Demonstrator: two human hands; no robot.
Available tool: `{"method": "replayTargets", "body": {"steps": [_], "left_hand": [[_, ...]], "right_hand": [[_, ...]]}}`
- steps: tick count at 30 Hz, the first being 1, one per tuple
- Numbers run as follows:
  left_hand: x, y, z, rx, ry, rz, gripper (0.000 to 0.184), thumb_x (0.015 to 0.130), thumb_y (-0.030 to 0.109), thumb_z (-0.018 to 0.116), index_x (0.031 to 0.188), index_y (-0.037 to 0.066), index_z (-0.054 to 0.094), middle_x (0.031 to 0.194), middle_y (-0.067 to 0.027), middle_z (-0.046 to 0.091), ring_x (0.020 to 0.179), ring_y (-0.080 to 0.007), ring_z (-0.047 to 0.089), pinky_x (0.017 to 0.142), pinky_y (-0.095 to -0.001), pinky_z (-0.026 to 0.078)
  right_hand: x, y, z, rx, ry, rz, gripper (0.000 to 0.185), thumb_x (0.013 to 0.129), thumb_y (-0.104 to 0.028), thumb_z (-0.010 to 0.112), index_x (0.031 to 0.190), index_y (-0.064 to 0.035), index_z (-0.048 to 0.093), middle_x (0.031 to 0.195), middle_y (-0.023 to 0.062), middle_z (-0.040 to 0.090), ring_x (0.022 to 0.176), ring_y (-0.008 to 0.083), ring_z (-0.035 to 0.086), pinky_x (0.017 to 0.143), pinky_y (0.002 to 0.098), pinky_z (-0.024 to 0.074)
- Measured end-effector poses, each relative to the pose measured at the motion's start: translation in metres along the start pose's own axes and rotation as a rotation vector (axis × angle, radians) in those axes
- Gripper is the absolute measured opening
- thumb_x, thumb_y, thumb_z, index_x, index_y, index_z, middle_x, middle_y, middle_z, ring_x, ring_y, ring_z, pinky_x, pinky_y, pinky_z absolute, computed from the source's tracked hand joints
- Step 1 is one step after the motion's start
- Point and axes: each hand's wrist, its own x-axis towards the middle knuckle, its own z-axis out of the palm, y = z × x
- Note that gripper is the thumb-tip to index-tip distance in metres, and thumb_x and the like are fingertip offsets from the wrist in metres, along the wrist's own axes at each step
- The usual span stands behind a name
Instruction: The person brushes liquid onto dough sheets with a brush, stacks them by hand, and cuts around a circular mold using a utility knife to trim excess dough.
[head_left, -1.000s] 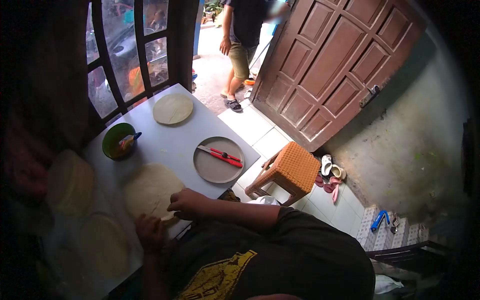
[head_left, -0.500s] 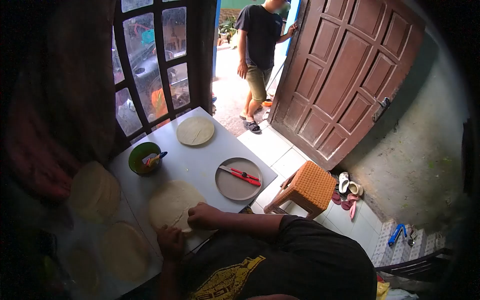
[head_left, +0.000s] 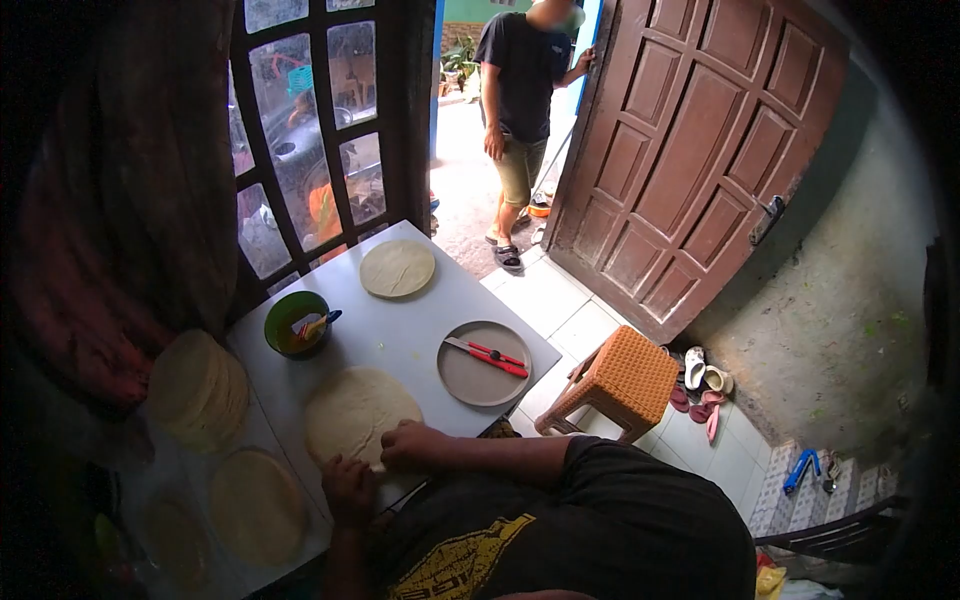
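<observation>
A flat round of pale dough [head_left: 355, 405] with a crease near its close edge lies on the white table. At that edge, my right hand [head_left: 408, 447] is closed, its fingers pinching the dough. My left hand [head_left: 350, 487] is just beside it, fingers bent and closed on the rim of the same round. Further off are a green bowl [head_left: 284, 312] with a brush [head_left: 318, 326] in it and another dough round [head_left: 397, 269]. A grey round plate [head_left: 470, 388] carries a red-handled cutter [head_left: 492, 357].
A stack of dough rounds [head_left: 195, 385] and a separate round [head_left: 257, 505] lie to the left. An orange woven stool [head_left: 620, 380] stands right of the table [head_left: 400, 330]. A person [head_left: 520, 100] is in the doorway beside the brown door [head_left: 690, 150].
The whole view has shifted slightly, so everything sits a little lower and to the right. My hands stay at the dough's near edge, with only small finger movement.
</observation>
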Motion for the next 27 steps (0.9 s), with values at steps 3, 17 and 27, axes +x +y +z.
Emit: {"method": "replayTargets", "body": {"steps": [3,17,27], "left_hand": [[-0.001,-0.004,-0.002,-0.018,-0.067,-0.042,0.019,0.077,0.022,0.073,0.092,0.010,0.069,0.100,-0.0092,0.066,0.111,-0.0374,0.055,0.099,-0.0490,0.041],[0.012,0.015,-0.016,0.010,-0.094,0.058,0.024,0.071,0.021,0.079,0.089,0.009,0.068,0.096,-0.0082,0.064,0.105,-0.0328,0.056,0.100,-0.0486,0.041],[0.010,0.013,-0.013,0.013,-0.093,0.017,0.016,0.074,0.017,0.075,0.085,0.009,0.067,0.093,-0.0074,0.064,0.102,-0.0316,0.058,0.099,-0.0478,0.042]], "right_hand": [[-0.002,-0.003,-0.001,0.002,-0.023,0.004,0.011,0.080,-0.023,0.064,0.085,-0.0138,0.063,0.089,0.0064,0.059,0.085,0.0251,0.060,0.079,0.0408,0.0445],[-0.005,-0.011,-0.012,0.025,0.093,0.028,0.019,0.078,-0.019,0.071,0.094,-0.0118,0.066,0.096,0.0074,0.061,0.087,0.0269,0.061,0.078,0.0391,0.0453],[-0.014,-0.007,-0.013,0.068,0.165,-0.014,0.018,0.077,-0.018,0.072,0.093,-0.0108,0.067,0.094,0.0069,0.062,0.087,0.0260,0.062,0.078,0.0388,0.0453]]}}
